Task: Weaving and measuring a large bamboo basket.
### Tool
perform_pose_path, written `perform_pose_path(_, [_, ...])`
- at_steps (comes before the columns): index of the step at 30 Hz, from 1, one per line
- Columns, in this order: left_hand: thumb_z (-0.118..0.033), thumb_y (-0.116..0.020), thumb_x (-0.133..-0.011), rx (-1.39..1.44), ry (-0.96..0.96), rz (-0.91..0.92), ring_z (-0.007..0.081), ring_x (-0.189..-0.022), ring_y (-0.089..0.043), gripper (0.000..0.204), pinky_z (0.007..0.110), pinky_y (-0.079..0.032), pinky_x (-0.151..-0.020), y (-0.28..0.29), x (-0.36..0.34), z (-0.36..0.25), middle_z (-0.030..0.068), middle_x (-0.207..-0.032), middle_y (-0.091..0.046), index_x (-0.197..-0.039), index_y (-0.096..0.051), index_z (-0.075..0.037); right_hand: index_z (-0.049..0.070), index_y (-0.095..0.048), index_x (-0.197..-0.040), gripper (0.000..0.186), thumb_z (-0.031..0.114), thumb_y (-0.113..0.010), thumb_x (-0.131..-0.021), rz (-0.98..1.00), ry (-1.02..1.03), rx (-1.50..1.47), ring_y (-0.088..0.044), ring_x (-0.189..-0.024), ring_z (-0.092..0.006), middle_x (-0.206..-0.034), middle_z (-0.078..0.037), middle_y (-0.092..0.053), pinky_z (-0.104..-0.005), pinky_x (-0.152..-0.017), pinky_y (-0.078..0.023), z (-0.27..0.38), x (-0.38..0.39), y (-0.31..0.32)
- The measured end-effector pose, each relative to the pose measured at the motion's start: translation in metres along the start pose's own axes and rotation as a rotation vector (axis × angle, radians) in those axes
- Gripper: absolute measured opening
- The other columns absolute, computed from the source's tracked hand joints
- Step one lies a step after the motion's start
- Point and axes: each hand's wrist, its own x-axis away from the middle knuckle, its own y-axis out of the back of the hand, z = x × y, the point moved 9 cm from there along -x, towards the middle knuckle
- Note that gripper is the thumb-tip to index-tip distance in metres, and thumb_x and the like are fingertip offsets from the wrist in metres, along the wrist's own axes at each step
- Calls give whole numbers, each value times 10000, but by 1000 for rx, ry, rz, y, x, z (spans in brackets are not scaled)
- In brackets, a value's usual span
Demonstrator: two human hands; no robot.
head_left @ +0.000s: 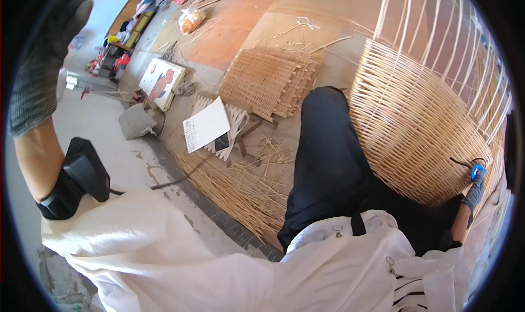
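My left hand, in a dark grey glove, is raised at the far upper left. Its fingers look stretched out with nothing seen in them, though the dark rim hides part of the hand. On the right, my gloved right hand is closed on a small blue tool with a dark curved end. That tool lies against the lower right corner of a woven wicker panel, which leans beside my right leg. Long pale unwoven rods rise from the panel's upper edge.
Finished wicker panels lie stacked ahead. Nearer are a white notebook on a small woven stool and loose cane strips. A grey cloth-covered object, a printed white box and a bag of orange items sit further left.
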Motion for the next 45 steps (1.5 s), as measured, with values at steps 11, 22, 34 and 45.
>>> perform_pose_path(11, [-65, -661, -776, 20, 283, 236, 105, -760, -577, 227, 226, -484, -696, -192, 25, 4, 47, -864, -632, -988, -626, 7, 21, -486, -1182, 468, 232, -655, -800, 393, -395, -803, -566, -923, -159, -1032, -53, -563, -292, -833, -486, 80, 77, -37])
perform_pose_path(22, [-368, -509, -865, -117, 917, 800, 316, -981, -552, 439, 335, -448, -833, -360, 358, 232, 182, -1050, -585, -1118, -515, -9, 196, -630, -923, 204, 316, -683, -767, 25, -687, -335, -384, -442, -41, -660, 74, -556, -197, -394, -286, -129, -35, 120])
perform_pose_path(34, [-414, -518, -840, -322, 1177, 440, 324, -957, -570, 457, 371, -459, -798, -296, 465, 315, 183, -1024, -612, -1093, -560, -36, 162, -587, -847, 97, 258, -578, -831, 547, -771, 123, -471, -510, -97, -668, 43, -541, -260, -370, -312, -134, -58, 33])
perform_pose_path(45, [-354, -557, -778, 158, 1134, 725, 339, -979, -564, 374, 380, -450, -820, -490, 564, 305, 156, -1037, -609, -1018, -611, -72, 141, -549, -744, 110, 199, -529, -835, 812, -697, 676, -424, -391, -154, -546, -8, -474, -297, -319, -291, -52, 6, -18])
